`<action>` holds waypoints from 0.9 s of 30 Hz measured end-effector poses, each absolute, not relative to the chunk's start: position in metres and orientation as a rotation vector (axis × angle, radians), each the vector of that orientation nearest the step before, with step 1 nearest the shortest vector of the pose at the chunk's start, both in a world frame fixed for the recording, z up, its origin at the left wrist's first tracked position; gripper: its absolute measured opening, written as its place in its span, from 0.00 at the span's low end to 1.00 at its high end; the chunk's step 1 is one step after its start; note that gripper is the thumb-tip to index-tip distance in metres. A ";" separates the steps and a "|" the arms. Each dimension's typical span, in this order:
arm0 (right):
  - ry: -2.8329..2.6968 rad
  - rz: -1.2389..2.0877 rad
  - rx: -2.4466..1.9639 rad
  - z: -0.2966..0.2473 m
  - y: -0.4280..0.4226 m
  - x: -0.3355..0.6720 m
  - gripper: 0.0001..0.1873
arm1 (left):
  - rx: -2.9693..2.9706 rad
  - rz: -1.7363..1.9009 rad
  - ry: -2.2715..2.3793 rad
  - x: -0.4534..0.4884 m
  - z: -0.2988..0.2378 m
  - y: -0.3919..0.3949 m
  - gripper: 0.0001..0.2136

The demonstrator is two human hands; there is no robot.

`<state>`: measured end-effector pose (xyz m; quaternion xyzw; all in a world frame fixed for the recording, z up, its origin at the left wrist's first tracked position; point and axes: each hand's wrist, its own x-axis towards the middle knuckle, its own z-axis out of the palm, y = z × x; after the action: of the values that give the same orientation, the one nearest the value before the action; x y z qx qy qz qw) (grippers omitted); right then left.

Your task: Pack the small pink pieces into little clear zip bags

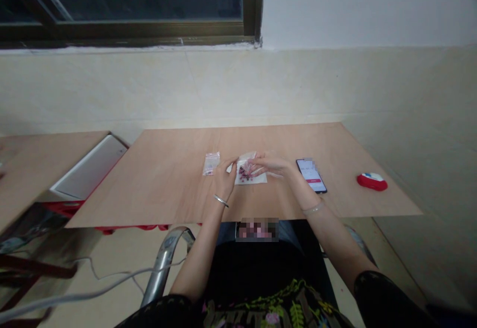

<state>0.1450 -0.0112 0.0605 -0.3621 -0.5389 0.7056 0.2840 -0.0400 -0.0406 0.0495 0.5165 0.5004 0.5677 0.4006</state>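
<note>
Two small clear plastic bags on my plywood board (149,189): a bag of pink and dark beads (244,170) between my hands, and a flatter bag (210,163) just to its left. The beady one lies partly over a white paper sheet (260,179). My left hand (224,179) is curled in, with its fingertips at the bag's edge. My right hand (270,164) reaches in from the other side, fingers long and close together, tips at the top of the bag. Can't tell from up here whether either hand is really pinching the plastic or just touching it.

Looks like thin film, so I'd guess it's light, soft and a bit slippery, and the beads will shift and slump inside. Best grip is probably the top edge, above the lump. A phone (311,175) lies just past my right hand, with a red and white computer mouse (371,181) further along.
</note>
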 end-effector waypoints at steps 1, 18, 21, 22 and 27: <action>-1.454 1.868 -1.015 0.061 -0.012 0.145 0.17 | 1.309 1.444 1.276 -0.040 0.049 -0.040 0.08; -1.225 1.833 -0.951 0.079 -0.012 0.148 0.06 | 1.355 1.274 1.148 -0.044 0.062 -0.026 0.13; -1.237 1.833 -0.912 0.078 -0.012 0.145 0.08 | 1.381 1.240 0.995 -0.039 0.073 -0.028 0.09; -1.249 1.835 -0.894 0.078 -0.013 0.144 0.08 | 1.402 1.234 0.984 -0.037 0.076 -0.029 0.09; -1.309 1.856 -0.852 0.087 -0.023 0.136 0.07 | 1.493 1.175 0.967 -0.031 0.087 -0.028 0.13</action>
<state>0.1361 -0.0230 0.0866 -0.3291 -0.5055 0.7166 0.3501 -0.0305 -0.0283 0.0865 0.6130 0.3970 0.4822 0.4838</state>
